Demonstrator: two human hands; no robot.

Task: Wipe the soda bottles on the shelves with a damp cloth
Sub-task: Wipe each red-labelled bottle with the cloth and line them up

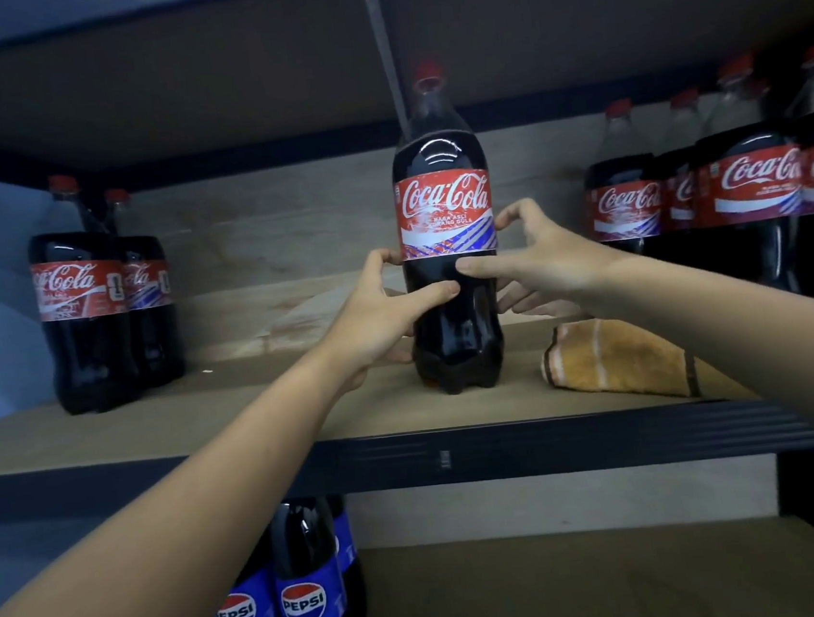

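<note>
Head view: my left hand [384, 305] and right hand [535, 254] loosely cup the full Coke bottle [449, 263] at its waist, near the shelf [306, 419] front edge; I judge it heavy, rigid, slick, cloth [616, 356] lying unheld beside.

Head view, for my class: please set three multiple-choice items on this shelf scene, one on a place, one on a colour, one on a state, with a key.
1. Where does the cloth lie?
A. on the shelf, right of the middle bottle
B. on the lower shelf
C. in the left hand

2. What colour are the Pepsi bottles' labels?
A. red
B. blue
C. green

3. How is the middle bottle?
A. lying on its side
B. upright, held by both hands
C. upright, untouched

Key: 1 A, the cloth rests beside the bottle's base. 2 B, the labels below are blue. 3 B, the left hand and right hand grip its sides.
</note>
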